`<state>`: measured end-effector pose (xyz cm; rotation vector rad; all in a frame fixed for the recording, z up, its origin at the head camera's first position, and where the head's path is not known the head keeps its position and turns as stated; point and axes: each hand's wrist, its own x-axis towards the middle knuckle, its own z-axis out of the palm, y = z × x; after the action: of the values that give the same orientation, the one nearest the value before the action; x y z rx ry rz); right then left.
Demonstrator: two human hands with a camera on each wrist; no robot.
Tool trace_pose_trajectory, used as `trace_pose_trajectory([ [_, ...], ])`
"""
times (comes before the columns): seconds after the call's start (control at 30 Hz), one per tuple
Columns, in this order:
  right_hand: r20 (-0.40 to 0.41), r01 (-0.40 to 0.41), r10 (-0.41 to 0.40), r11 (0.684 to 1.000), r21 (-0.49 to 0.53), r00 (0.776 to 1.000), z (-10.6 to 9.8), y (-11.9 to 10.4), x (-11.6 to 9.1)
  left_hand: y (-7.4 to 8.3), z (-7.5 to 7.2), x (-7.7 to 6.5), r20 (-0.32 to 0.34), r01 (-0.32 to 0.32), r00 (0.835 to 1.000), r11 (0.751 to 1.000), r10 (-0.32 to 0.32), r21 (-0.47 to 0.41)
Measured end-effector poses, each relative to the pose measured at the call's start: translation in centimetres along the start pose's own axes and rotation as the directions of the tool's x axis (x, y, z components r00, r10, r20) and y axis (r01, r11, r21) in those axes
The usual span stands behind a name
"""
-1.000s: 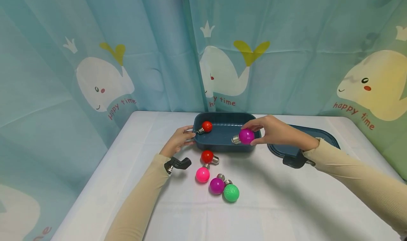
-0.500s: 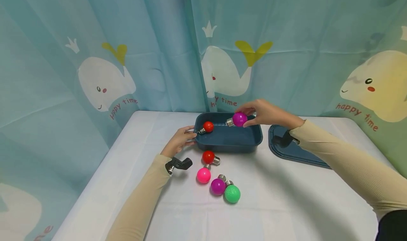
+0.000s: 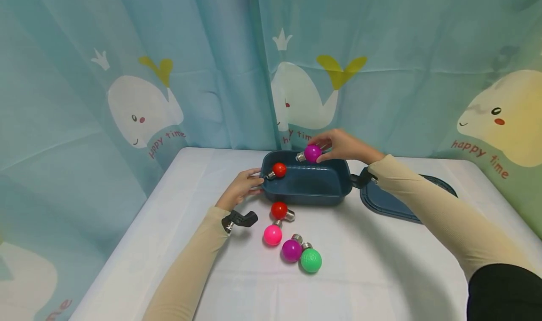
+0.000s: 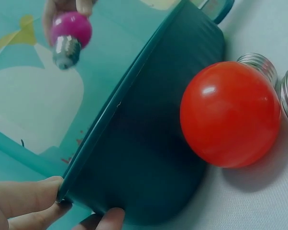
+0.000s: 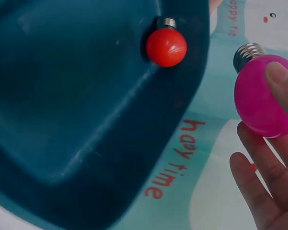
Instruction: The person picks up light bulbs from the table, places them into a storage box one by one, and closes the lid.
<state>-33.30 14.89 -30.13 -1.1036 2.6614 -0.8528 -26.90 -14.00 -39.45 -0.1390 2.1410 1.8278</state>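
Note:
A purple light bulb (image 3: 312,153) is pinched between the thumb and fingers of my right hand (image 3: 345,146). It hangs over the back part of a dark blue plastic box (image 3: 306,199), its metal screw base pointing left. Inside the box, at the left end, lies a red bulb (image 3: 279,170). My left hand (image 3: 240,188) holds the box at its left end; the left wrist view shows fingers (image 4: 27,196) at the rim and against the outer wall. In the right wrist view the held purple bulb (image 5: 264,98) appears beyond the box's edge.
Before the box on the white table (image 3: 237,288) lie another red bulb (image 3: 279,210), a pink bulb (image 3: 273,235), a second purple bulb (image 3: 292,250) and a green bulb (image 3: 311,260). A dark blue lid (image 3: 389,201) lies right of the box, partly under my right forearm. A whale-print curtain (image 3: 224,67) hangs behind.
My right hand has carried the purple bulb leftward and back, from the box's right front to above its back part. My left hand stays at the box's left end.

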Motion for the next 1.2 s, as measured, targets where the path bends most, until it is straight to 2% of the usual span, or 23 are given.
trace_pose_trajectory([
  [0.43,0.017,-0.059,0.058,0.998,0.038,0.998,2.9,3.2,2.2,-0.2,-0.1,0.1,0.000,-0.007,1.000,1.000,0.007,-0.016],
  [0.63,0.007,-0.056,0.055,0.997,0.055,0.998,4.2,4.5,2.8,-0.4,-0.1,0.3,0.003,-0.019,1.000,1.000,0.019,-0.023],
  [0.97,0.023,-0.070,0.068,0.992,0.106,0.997,5.6,6.5,3.4,-0.4,0.0,0.4,-0.008,-0.004,1.000,1.000,0.004,-0.021],
  [1.2,0.034,-0.089,0.085,0.989,0.119,0.996,6.3,7.1,3.6,-0.4,-0.1,0.3,0.002,-0.017,1.000,0.999,0.017,-0.030],
])
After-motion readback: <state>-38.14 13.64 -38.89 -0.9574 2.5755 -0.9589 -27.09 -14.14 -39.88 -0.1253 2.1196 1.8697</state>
